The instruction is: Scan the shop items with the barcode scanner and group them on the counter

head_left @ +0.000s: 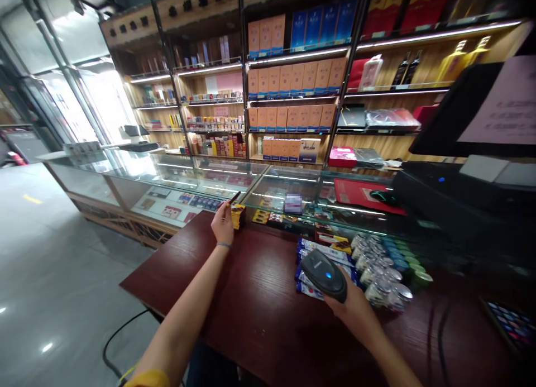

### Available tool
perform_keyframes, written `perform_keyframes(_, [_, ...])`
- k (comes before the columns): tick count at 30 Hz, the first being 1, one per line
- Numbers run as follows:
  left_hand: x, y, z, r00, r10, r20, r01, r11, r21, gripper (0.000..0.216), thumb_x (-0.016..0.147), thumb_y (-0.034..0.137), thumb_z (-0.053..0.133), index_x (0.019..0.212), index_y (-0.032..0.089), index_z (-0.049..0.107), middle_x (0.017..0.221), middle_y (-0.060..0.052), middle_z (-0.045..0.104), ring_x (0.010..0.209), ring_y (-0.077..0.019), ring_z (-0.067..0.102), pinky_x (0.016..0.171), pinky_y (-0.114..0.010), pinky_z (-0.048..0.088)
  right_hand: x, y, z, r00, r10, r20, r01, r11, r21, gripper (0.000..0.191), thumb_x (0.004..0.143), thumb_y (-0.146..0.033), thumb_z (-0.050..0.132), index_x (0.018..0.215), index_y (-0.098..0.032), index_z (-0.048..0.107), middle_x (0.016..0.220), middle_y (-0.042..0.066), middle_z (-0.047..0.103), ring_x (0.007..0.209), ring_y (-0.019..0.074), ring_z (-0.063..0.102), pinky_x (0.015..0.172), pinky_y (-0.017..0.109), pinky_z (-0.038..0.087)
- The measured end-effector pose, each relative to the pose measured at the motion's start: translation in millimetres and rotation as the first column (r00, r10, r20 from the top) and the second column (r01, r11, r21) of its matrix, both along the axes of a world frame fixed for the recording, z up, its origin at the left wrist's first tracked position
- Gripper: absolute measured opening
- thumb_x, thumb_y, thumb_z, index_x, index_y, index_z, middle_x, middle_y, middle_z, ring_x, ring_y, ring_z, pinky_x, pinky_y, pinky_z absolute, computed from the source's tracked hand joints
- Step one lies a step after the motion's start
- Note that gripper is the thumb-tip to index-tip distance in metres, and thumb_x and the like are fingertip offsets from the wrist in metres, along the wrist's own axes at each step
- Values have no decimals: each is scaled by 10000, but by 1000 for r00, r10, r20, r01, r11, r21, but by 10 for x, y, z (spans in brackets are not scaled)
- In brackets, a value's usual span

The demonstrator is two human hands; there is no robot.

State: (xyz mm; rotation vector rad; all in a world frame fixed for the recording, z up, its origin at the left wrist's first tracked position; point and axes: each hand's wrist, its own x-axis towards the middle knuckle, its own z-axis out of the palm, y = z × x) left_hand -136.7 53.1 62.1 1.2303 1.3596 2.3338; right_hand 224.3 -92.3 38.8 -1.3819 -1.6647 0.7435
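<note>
My left hand (pixel 222 223) reaches to the far edge of the dark wooden counter (pixel 255 314) and pinches a thin dark red pack (pixel 233 197) above a small stack of yellow and red packs (pixel 238 215). My right hand (pixel 350 303) grips a black barcode scanner (pixel 324 275) with a blue light, held over a row of blue and white wrapped packs (pixel 324 257). Right of the scanner lies a cluster of small silver-lidded jars (pixel 379 275).
A glass display case (pixel 201 177) runs along behind the counter, with lit shelves of orange boxes (pixel 293 77) behind it. A black register and monitor (pixel 464 152) stand at the right. A red mat with a mouse (pixel 382 196) lies on the glass. Grey tiled floor (pixel 54 275) lies left.
</note>
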Motion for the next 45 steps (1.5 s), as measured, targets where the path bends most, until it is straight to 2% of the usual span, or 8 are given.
perform_keyframes(2, [-222, 13, 28, 970, -69, -234, 58, 997, -53, 245, 847, 306, 682, 1077, 283, 761, 1165, -55, 727, 1204, -265, 614, 1149, -428, 388, -10, -12, 11, 1000, 5, -6, -5, 1000, 1, 554, 759, -396, 576, 1274, -199, 533, 977, 65, 740, 858, 267, 713, 656, 330, 541])
perform_keyframes(6, [-574, 59, 25, 779, -199, -595, 83, 973, -217, 328, 832, 198, 652, 1111, 331, 761, 1209, -53, 721, 1267, -282, 582, 1210, -474, 280, 0, -17, 45, 1000, -5, -11, 5, 1000, 9, 557, 767, -443, 587, 1267, -201, 542, 869, 47, 730, 871, 284, 716, 667, 345, 537])
perform_keyframes(12, [-750, 149, -16, 627, -295, -721, 80, 945, -318, 316, 808, 168, 661, 1045, 345, 771, 1153, -67, 732, 1208, -272, 613, 1179, -449, 336, 18, -10, 38, 1000, -6, 9, 5, 999, 38, 555, 790, -492, 582, 1257, -195, 535, 815, 43, 714, 866, 298, 720, 665, 359, 543])
perform_keyframes(18, [-759, 282, -71, 621, -324, -714, 92, 935, -343, 257, 802, 235, 692, 1023, 346, 761, 1098, -71, 727, 1133, -257, 631, 1147, -405, 376, 48, 29, -48, 1000, -25, 12, 24, 999, 45, 549, 800, -487, 590, 1269, -207, 530, 898, 64, 740, 943, 310, 727, 757, 389, 563])
perform_keyframes(24, [-782, 384, -96, 563, -354, -746, 89, 924, -371, 366, 728, 285, 776, 1091, 321, 739, 1179, -91, 686, 1239, -308, 555, 1174, -467, 328, 144, 103, -122, 999, 2, 46, -2, 1000, -6, 628, 759, -461, 655, 1303, -178, 516, 1104, 134, 746, 986, 320, 726, 829, 407, 569])
perform_keyframes(30, [-758, 374, -80, 633, -397, -664, 143, 904, -404, 405, 671, 283, 819, 1068, 305, 741, 1182, -100, 675, 1249, -333, 525, 1197, -499, 273, 40, 9, -1, 999, -41, 10, 40, 998, 42, 523, 770, -450, 607, 1231, -208, 557, 929, 80, 753, 879, 296, 737, 748, 374, 563])
perform_keyframes(36, [-719, 354, -66, 522, -329, -787, 16, 926, -377, 400, 706, 271, 794, 1097, 317, 721, 1173, -92, 675, 1208, -321, 561, 1155, -500, 341, 55, 41, 22, 1000, -19, 7, 19, 1000, 21, 509, 759, -457, 619, 1206, -220, 565, 835, 38, 729, 847, 292, 731, 694, 362, 561])
perform_keyframes(45, [-273, 295, -168, 701, -182, -689, -33, 958, -285, 553, 673, 340, 854, 1176, 226, 653, 1455, -183, 509, 1453, -414, 330, 1202, -614, 191, 308, 83, 196, 987, -87, -136, 94, 995, 43, 445, 793, -435, 674, 1152, -185, 594, 700, 19, 698, 489, 186, 595, 495, 308, 490])
